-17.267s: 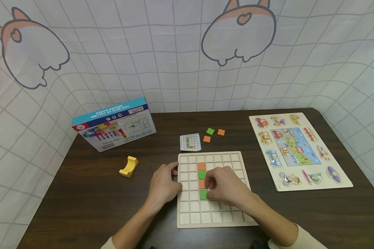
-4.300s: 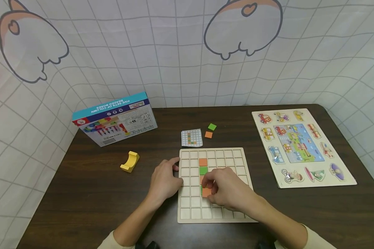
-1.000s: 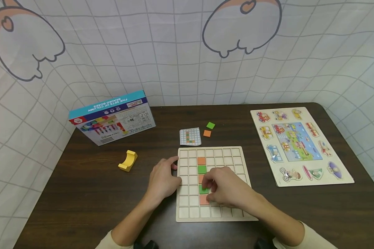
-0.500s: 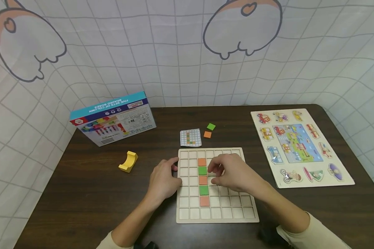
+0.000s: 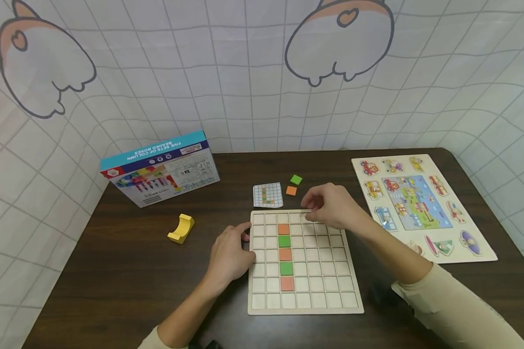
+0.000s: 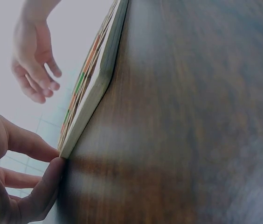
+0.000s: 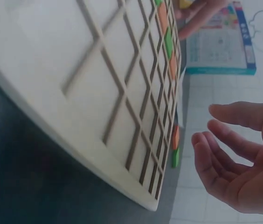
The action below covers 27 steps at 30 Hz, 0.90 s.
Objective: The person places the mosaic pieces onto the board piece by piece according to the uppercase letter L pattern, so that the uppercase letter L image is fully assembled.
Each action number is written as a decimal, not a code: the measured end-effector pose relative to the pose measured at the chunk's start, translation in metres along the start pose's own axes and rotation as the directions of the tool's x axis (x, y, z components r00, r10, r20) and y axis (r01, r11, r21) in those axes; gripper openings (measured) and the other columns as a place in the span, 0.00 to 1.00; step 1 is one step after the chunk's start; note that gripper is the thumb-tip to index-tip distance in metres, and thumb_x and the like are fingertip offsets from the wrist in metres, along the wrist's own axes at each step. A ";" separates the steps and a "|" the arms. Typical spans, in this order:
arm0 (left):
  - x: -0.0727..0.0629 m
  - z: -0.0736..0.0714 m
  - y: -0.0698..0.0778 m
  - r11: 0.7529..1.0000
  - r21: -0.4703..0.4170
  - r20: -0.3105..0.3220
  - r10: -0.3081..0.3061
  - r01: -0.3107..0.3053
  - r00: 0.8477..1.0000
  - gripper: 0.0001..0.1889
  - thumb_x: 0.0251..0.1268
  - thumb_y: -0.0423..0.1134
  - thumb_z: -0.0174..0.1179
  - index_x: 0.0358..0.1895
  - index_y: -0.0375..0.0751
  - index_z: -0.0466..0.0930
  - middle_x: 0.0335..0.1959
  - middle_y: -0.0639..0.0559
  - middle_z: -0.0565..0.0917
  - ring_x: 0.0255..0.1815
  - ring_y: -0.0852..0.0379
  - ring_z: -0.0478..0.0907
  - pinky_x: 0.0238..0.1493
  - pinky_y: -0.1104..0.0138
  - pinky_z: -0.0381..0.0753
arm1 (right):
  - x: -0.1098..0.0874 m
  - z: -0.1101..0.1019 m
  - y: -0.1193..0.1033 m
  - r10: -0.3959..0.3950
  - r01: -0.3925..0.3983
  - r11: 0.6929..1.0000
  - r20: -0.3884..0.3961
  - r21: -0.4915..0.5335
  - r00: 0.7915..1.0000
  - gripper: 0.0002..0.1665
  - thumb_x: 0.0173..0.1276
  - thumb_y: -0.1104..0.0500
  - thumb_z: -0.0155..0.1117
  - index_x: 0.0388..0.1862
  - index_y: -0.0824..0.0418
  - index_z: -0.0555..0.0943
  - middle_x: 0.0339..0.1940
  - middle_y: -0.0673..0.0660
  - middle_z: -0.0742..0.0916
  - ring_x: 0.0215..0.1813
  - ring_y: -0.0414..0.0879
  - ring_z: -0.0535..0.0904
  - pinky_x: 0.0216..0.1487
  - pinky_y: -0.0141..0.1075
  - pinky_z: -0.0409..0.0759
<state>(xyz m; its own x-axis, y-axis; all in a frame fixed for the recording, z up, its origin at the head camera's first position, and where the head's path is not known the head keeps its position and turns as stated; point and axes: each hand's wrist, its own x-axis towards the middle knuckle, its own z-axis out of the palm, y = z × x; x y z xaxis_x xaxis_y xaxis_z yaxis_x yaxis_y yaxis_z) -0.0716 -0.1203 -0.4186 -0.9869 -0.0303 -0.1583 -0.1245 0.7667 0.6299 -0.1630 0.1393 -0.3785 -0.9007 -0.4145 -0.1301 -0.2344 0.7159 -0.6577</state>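
A wooden grid board (image 5: 319, 286) lies in front of me, with several orange and green square tiles in one column, among them an orange tile (image 5: 287, 283) nearest me. My left hand (image 5: 229, 254) touches the board's left edge, thumb and index fingertip set apart along it. In the left wrist view its fingertips (image 6: 52, 156) meet the wooden rim. Over the board's far right part hovers my right hand (image 5: 334, 206), fingers loosely bent and holding nothing. Beyond the far edge lie a loose green tile (image 5: 296, 180) and a loose orange tile (image 5: 291, 191).
A pattern card (image 5: 268, 195) sits just behind the board. To the left are a yellow arch-shaped block (image 5: 181, 229) and a toy box (image 5: 161, 169). A picture puzzle board (image 5: 419, 245) lies at the right, partly behind my right forearm.
My right hand has left the lowest orange tile, now flat in its cell, and moved away over the far edge. Earlier, another orange tile left the loose group. The left hand stays put.
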 end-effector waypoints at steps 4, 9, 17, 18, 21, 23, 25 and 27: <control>0.000 0.001 0.000 1.000 -0.001 0.001 -0.002 0.002 1.000 0.37 0.44 0.26 0.65 0.67 0.39 0.80 0.41 0.50 0.82 0.40 0.51 0.75 0.39 0.61 0.70 | 0.014 -0.005 0.005 0.014 -0.014 1.000 -0.022 0.008 1.000 0.13 0.60 0.64 0.76 0.45 0.62 0.88 0.36 0.54 0.88 0.40 0.47 0.82 0.47 0.41 0.79; 0.000 0.001 0.000 1.000 0.001 -0.002 0.001 -0.001 1.000 0.37 0.44 0.26 0.64 0.67 0.39 0.80 0.41 0.50 0.82 0.39 0.51 0.75 0.39 0.61 0.70 | 0.030 -0.008 0.011 0.049 -0.049 0.999 -0.057 0.008 0.997 0.14 0.61 0.64 0.75 0.46 0.62 0.88 0.38 0.55 0.88 0.44 0.50 0.82 0.49 0.45 0.78; 0.000 0.001 -0.002 1.000 -0.006 -0.006 0.006 -0.006 1.000 0.38 0.43 0.26 0.62 0.68 0.39 0.80 0.41 0.50 0.82 0.38 0.52 0.75 0.37 0.62 0.70 | 0.055 -0.010 0.021 0.111 -0.107 0.993 -0.081 0.049 0.990 0.15 0.62 0.63 0.75 0.49 0.63 0.88 0.40 0.56 0.87 0.48 0.55 0.80 0.55 0.50 0.76; 0.000 0.001 -0.002 1.000 -0.006 -0.006 0.005 -0.005 1.000 0.38 0.43 0.26 0.62 0.68 0.39 0.80 0.41 0.50 0.82 0.38 0.52 0.75 0.37 0.62 0.70 | 0.057 -0.011 0.022 0.118 -0.114 0.992 -0.084 0.055 0.989 0.16 0.62 0.63 0.76 0.49 0.63 0.88 0.40 0.56 0.87 0.48 0.55 0.80 0.55 0.50 0.76; 0.001 0.002 -0.002 1.000 -0.005 -0.007 0.004 -0.004 1.000 0.38 0.43 0.26 0.63 0.68 0.40 0.80 0.40 0.51 0.82 0.39 0.52 0.75 0.38 0.61 0.70 | 0.065 -0.012 0.022 0.131 -0.126 0.990 -0.097 0.057 0.987 0.16 0.62 0.64 0.75 0.49 0.64 0.87 0.41 0.57 0.87 0.49 0.55 0.80 0.55 0.50 0.77; 0.001 0.001 -0.002 1.000 -0.005 -0.007 0.003 -0.003 1.000 0.38 0.43 0.26 0.63 0.68 0.39 0.80 0.41 0.51 0.81 0.39 0.52 0.75 0.39 0.61 0.70 | 0.070 -0.013 0.023 0.138 -0.133 0.990 -0.102 0.056 0.985 0.16 0.62 0.64 0.75 0.49 0.64 0.87 0.42 0.57 0.87 0.49 0.55 0.80 0.55 0.50 0.77; 0.001 0.001 -0.002 1.000 -0.003 -0.007 0.003 -0.003 1.000 0.38 0.43 0.26 0.63 0.68 0.40 0.80 0.41 0.51 0.81 0.39 0.52 0.75 0.39 0.61 0.70 | 0.075 -0.013 0.023 0.140 -0.135 0.989 -0.103 0.052 0.985 0.16 0.62 0.65 0.75 0.50 0.64 0.87 0.42 0.58 0.87 0.50 0.55 0.79 0.55 0.50 0.77; 0.001 0.001 -0.002 1.000 0.000 -0.008 0.003 -0.003 1.000 0.38 0.43 0.26 0.63 0.68 0.40 0.80 0.41 0.51 0.81 0.39 0.52 0.75 0.40 0.60 0.71 | 0.080 -0.012 0.024 0.137 -0.133 0.990 -0.105 0.043 0.985 0.16 0.61 0.65 0.75 0.49 0.64 0.88 0.43 0.59 0.87 0.50 0.55 0.80 0.56 0.50 0.77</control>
<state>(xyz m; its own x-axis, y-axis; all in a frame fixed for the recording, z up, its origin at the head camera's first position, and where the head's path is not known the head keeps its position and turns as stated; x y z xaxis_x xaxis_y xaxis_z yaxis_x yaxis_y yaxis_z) -0.0723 -0.1211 -0.4202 -0.9881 -0.0335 -0.1501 -0.1218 0.7664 0.6307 -0.2453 0.1300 -0.3954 -0.9577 -0.2515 -0.1402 -0.0969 0.7400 -0.6657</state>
